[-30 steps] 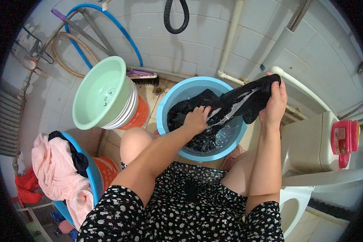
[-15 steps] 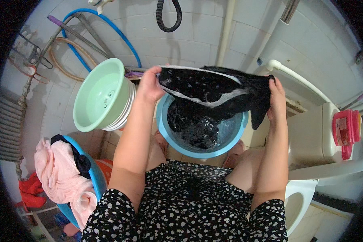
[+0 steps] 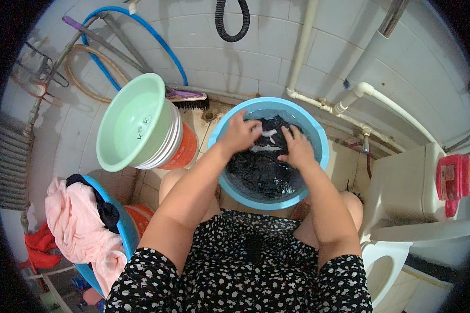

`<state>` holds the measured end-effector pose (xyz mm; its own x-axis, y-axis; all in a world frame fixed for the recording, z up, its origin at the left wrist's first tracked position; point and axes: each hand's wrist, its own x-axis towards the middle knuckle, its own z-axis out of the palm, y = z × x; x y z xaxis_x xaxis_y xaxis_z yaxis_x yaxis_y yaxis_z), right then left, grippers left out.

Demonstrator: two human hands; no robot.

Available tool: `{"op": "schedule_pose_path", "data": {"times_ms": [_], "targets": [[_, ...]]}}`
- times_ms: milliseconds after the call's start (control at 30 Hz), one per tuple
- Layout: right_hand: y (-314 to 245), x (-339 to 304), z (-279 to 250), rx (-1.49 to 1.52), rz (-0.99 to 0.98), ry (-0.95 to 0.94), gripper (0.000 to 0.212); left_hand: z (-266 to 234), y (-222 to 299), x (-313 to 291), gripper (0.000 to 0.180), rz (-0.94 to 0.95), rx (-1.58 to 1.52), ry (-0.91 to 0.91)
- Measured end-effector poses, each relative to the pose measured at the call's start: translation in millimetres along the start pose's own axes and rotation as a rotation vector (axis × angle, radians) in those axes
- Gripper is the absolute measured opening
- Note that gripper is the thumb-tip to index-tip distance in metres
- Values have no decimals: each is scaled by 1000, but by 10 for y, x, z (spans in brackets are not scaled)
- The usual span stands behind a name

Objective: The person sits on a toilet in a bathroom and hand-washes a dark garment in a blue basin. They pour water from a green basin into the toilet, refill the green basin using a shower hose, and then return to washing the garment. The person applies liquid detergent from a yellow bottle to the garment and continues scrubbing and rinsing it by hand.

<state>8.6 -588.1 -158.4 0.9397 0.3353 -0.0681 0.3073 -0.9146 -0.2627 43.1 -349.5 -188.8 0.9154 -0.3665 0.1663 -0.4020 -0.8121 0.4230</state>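
A light blue basin (image 3: 325, 151) stands between my knees, holding water and a soaked black garment (image 3: 263, 169). White trim on the cloth shows near the basin's middle. At the basin's left side, my left hand (image 3: 239, 133) is over the garment, fingers apart and slightly blurred beside the white trim. My right hand (image 3: 298, 148) rests on the black cloth from the right with its fingers spread. Part of the garment is hidden under my hands and the water.
A pale green basin (image 3: 125, 133) sits on a white and orange bucket (image 3: 181, 148) at left. Nearer is a blue tub (image 3: 121, 219) of pink and black laundry. A brush (image 3: 190, 98) lies by the wall. A toilet (image 3: 389, 263) stands right, with a pink container (image 3: 450, 177) above.
The black garment, earlier stretched between both raised hands above the basin, is now down in the water. Both hands have let it drop and come lower and closer together.
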Motion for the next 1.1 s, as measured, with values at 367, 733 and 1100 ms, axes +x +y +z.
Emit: {"op": "schedule_pose_path", "data": {"times_ms": [367,733,1100], "targets": [[-142,129,532,-382,113,-767,75,456,474,-120,63,-294,340,-830],[144,212,439,-223,25,-304,22,419,445,17,81,-159,314,-850],[503,-66,-513,1094,371,-167,26,-517,362,99,51,-532,-1110,-113]]}}
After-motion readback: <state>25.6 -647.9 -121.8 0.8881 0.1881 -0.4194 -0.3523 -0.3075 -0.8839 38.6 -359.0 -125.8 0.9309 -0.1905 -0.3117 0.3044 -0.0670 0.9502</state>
